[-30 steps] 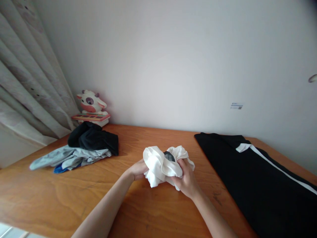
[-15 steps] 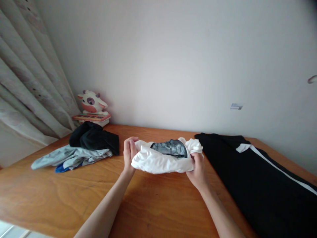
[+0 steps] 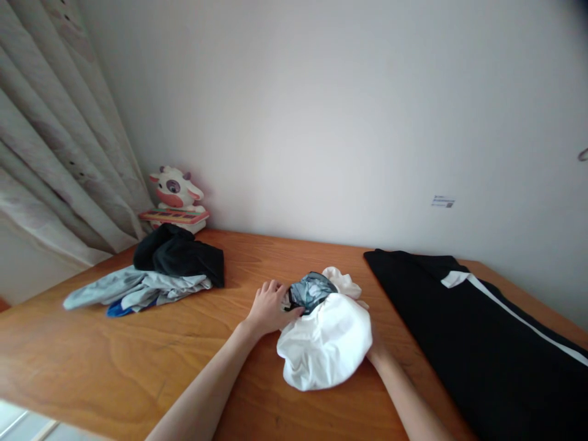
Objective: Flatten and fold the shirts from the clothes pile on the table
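Note:
A bunched white garment (image 3: 325,340) with a dark grey printed patch (image 3: 309,291) lies on the wooden table (image 3: 114,361) in front of me. My left hand (image 3: 270,309) rests flat at its left edge, fingers touching the grey patch. My right hand is hidden under or behind the white cloth; only its wrist and forearm (image 3: 399,392) show, so its grip is not visible.
A black garment with a white stripe (image 3: 478,331) is spread over the right of the table. At the back left lie a pile of black (image 3: 179,252) and pale grey-blue clothes (image 3: 133,289), with a cow toy (image 3: 177,195) near the curtain (image 3: 55,141).
The white garment, held stretched between both hands above the table, has come down and now lies bunched on it. My left hand has flattened onto it; my right hand has gone under the cloth.

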A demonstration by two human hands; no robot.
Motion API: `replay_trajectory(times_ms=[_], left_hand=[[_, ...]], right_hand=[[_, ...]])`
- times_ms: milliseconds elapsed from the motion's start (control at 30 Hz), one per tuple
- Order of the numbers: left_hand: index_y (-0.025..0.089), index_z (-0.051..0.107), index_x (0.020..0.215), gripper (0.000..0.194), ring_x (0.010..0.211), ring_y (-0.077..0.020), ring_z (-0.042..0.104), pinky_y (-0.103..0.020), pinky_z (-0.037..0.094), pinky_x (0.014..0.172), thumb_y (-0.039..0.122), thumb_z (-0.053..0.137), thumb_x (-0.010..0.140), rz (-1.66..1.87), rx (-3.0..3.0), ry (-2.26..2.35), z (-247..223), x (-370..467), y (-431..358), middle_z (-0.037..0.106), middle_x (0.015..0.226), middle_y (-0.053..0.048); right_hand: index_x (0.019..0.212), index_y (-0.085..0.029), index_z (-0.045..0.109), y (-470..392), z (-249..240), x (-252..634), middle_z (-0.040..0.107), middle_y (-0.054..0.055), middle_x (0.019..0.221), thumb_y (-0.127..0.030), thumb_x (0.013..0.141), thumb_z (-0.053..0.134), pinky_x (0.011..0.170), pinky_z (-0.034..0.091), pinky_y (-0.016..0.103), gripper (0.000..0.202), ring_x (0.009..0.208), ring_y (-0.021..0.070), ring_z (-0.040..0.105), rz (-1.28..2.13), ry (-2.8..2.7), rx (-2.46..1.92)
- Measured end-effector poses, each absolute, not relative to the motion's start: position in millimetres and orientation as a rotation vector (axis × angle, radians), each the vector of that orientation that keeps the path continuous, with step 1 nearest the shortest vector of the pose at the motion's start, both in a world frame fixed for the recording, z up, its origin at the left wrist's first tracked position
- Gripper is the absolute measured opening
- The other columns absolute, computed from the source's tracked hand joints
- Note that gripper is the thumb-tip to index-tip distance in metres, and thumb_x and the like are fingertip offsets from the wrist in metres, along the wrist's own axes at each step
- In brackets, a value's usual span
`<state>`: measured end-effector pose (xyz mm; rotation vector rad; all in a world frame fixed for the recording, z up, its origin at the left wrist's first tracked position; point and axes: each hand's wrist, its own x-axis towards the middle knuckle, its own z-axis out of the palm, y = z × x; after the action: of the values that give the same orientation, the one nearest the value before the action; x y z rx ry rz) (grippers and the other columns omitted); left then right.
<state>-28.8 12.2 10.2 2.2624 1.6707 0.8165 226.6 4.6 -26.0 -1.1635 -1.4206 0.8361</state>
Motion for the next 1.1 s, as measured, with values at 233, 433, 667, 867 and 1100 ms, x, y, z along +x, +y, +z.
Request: replay_trajectory(times_ms=[233,433,667,867,1100], left_hand=[[0.023,0.056,0.077,0.030,0.064,-0.0163,0.055,-0.026,0.042,0.063,0.051,0.066,0.080,1.344,1.352,1.342,5.1,-34.2,32.3,0.053,0.063,0.004],[0.024,0.048,0.087,0.038,0.066,-0.0155,0.061,-0.026,0.050,0.063,0.061,0.055,0.080,1.425,1.086,1.163,23.0,-28.4,26.8,0.059,0.072,0.004],[0.023,0.049,0.068,0.022,0.061,-0.0155,0.060,-0.028,0.049,0.062,0.036,0.067,0.069,1.250,0.969,0.713,39.4,-14.5,2.9,0.060,0.066,0.001],[0.019,0.058,0.053,0.044,0.077,-0.0281,0.067,-0.037,0.051,0.070,0.057,0.072,0.071,0.875,1.392,0.602,37.9,-17.2,-11.6,0.073,0.078,-0.011],[0.014,0.081,0.085,0.058,0.053,-0.0147,0.051,-0.026,0.039,0.052,0.069,0.061,0.084,0.624,1.659,0.676,45.5,-8.0,-23.1,0.062,0.059,-0.004]], right_hand=[[0.136,-0.028,0.057,-14.8,-6.3,232.3,0.067,0.010,0.131,-0.039,0.082,0.055,0.101,0.051,0.047,0.055,0.120,0.0290,0.064,0.916,-1.472,-1.011],[0.128,-0.032,0.069,-33.3,18.2,238.5,0.068,0.006,0.134,-0.025,0.070,0.068,0.100,0.052,0.047,0.059,0.122,0.0294,0.065,1.338,-1.870,-0.958],[0.102,-0.023,0.069,-20.8,12.1,230.7,0.078,0.012,0.103,-0.083,0.084,0.037,0.095,0.054,0.048,0.070,0.099,0.0286,0.074,1.567,-1.243,-1.034],[0.111,-0.025,0.065,-11.7,5.3,222.8,0.077,0.008,0.102,-0.078,0.087,0.042,0.076,0.059,0.042,0.063,0.093,0.0268,0.074,1.362,-1.072,-1.177],[0.096,-0.019,0.071,-19.1,7.3,225.5,0.077,0.005,0.090,-0.060,0.072,0.076,0.081,0.054,0.037,0.048,0.091,0.0281,0.070,1.235,-1.368,-1.168]])
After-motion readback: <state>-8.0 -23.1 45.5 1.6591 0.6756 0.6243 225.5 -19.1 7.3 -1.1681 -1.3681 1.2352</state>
